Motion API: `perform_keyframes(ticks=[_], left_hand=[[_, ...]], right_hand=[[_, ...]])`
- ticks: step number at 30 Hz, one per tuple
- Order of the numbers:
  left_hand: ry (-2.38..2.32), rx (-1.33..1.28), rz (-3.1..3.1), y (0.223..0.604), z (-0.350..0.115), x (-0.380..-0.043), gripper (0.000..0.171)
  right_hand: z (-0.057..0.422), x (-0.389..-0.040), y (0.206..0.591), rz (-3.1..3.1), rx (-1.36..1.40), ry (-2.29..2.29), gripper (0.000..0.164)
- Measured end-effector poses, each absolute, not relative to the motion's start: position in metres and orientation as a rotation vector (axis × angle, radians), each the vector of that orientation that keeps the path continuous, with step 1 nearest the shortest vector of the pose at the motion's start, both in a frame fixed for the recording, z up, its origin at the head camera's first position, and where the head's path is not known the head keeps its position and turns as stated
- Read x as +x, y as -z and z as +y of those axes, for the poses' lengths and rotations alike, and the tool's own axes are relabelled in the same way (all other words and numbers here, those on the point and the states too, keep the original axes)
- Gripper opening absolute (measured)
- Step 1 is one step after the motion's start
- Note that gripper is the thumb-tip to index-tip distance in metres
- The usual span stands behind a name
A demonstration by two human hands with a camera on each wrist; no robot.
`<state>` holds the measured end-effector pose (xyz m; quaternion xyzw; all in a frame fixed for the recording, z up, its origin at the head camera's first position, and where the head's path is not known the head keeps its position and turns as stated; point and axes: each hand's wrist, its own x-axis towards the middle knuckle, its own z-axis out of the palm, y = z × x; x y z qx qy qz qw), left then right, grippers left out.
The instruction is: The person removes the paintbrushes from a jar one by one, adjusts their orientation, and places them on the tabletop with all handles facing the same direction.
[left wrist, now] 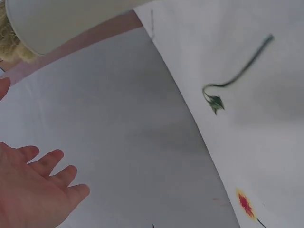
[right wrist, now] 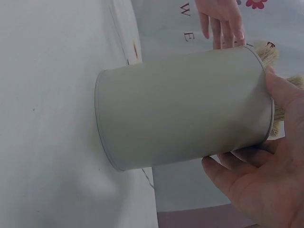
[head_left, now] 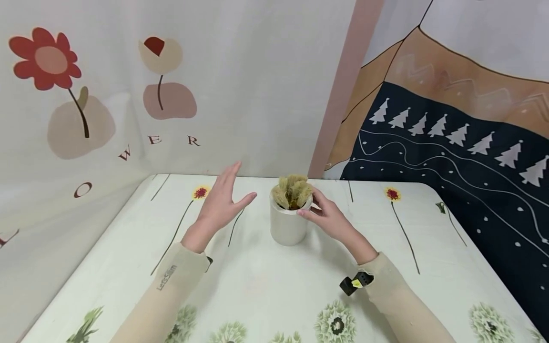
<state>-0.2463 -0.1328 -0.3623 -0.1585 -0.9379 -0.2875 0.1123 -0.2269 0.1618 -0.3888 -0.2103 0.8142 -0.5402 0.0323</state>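
A white cylindrical pot (head_left: pixel 286 229) stands upright on the table near its back edge. Fluffy dried grass heads (head_left: pixel 293 188), pale yellow-green, poke out of its top. My right hand (head_left: pixel 331 218) grips the pot's upper right side, thumb at the near rim and fingers round the far side. To the left of the pot, my left hand (head_left: pixel 219 202) is held apart from it, fingers straight and thumb spread, with nothing in it. In the right wrist view the pot's smooth wall (right wrist: pixel 185 111) shows whole, with the fingers curled about its top end.
A white cloth printed with flowers covers the table (head_left: pixel 257 290). Behind it hangs a pale curtain (head_left: pixel 257 95) with printed flowers and letters. A dark cloth with white trees (head_left: pixel 437 143) hangs at the right. A black band with a small device (head_left: pixel 356 283) is on the right wrist.
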Motion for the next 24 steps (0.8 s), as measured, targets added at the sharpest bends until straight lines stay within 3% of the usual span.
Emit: perform_keyframes(ticks=[17, 24], left_hand=[[1.317, -0.640, -2.618, 0.344, -0.106, -0.237, 0.076], [1.423, -0.692, -2.559, 0.343, -0.099, -0.235, 0.062]], right_hand=[[0.159, -0.227, 0.388, 2.499, -0.627, 1.658, 0.073], [0.159, -0.225, 0.387, 2.493, -0.615, 1.655, 0.073]])
